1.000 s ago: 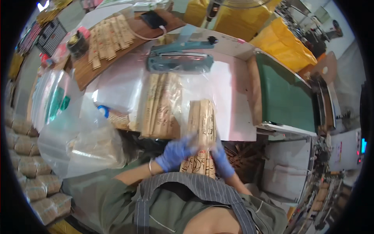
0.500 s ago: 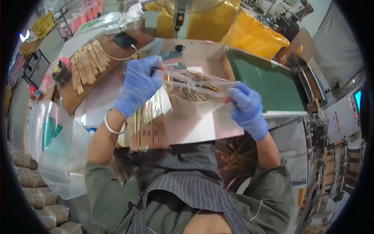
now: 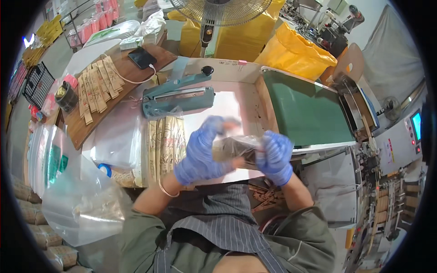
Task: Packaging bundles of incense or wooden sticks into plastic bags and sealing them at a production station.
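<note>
Over the front of the worktable I hold a clear plastic bag (image 3: 246, 142) with dark brown contents blurred inside it. My right hand (image 3: 276, 157), in a blue glove, is closed on its right end. My left hand (image 3: 202, 152), also gloved with bare fingertips, is around the left end; its thumb lies along the lower edge and one finger sticks out above. Motion smears these fingertips. Beside my left wrist lie printed paper sleeves (image 3: 166, 143) in a row. Behind them stands a blue-grey bag sealer (image 3: 180, 98) with a black knob on its arm.
On the left, a brown board (image 3: 75, 123) bears more paper sleeves, a phone (image 3: 142, 57) and a dark cup (image 3: 67, 99). Plastic sheets (image 3: 82, 204) hang off the table's left side. A green-topped surface (image 3: 309, 107) adjoins at right. A fan (image 3: 218, 10) stands behind, near yellow sacks (image 3: 293, 50).
My hands have come nearer to me and closer together. The bag, stretched wide between them before, is now bunched and compact. The sealer and paper sleeves show more fully.
</note>
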{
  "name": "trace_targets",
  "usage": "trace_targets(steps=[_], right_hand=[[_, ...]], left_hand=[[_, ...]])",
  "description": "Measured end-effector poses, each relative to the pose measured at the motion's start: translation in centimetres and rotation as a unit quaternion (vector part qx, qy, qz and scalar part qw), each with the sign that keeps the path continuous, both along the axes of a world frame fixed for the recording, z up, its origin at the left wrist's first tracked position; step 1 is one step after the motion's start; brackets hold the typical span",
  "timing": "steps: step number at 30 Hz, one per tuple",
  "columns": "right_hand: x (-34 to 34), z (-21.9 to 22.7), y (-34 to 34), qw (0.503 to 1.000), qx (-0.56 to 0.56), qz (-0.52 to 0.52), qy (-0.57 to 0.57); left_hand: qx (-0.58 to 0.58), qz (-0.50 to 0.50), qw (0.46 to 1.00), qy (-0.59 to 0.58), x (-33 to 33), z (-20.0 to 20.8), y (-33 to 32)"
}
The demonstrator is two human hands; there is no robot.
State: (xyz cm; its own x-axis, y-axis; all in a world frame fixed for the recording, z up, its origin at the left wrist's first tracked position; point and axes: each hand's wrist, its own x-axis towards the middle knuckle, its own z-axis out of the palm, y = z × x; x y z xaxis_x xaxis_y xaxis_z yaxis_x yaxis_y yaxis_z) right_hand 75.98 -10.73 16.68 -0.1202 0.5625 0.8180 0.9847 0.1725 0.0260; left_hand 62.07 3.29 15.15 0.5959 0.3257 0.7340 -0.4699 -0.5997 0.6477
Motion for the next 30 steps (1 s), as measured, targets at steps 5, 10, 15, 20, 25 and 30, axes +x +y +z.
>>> trace_targets(steps=[5,10,15,20,25,30], right_hand=[[7.2,0.0,11.6,0.974,-0.133,-0.099,0.156],[11.3,-10.7,25.5,0.938,-0.062,-0.210,0.270],[5.6,-6.1,29.8,0.868,-0.070,0.106,0.480],[12.0,-16.3,28.2,0.747,-0.060,0.051,0.661],[10.8,-17.7,28.6,0.699,0.009,0.088,0.710],[10.4,-18.8,30.0,0.648,0.035,0.116,0.752]], left_hand=[[-0.253,-0.093,0.954,0.129,5.4,-9.1,1.1],[-0.549,-0.066,0.818,0.157,11.0,-15.1,3.7],[-0.629,-0.002,0.769,0.114,6.2,-15.2,12.0],[-0.572,0.092,0.769,0.269,-1.1,-21.0,19.2],[-0.263,0.336,0.882,0.199,-3.6,-19.3,14.9],[-0.153,0.403,0.826,0.362,-5.8,-17.1,8.2]])
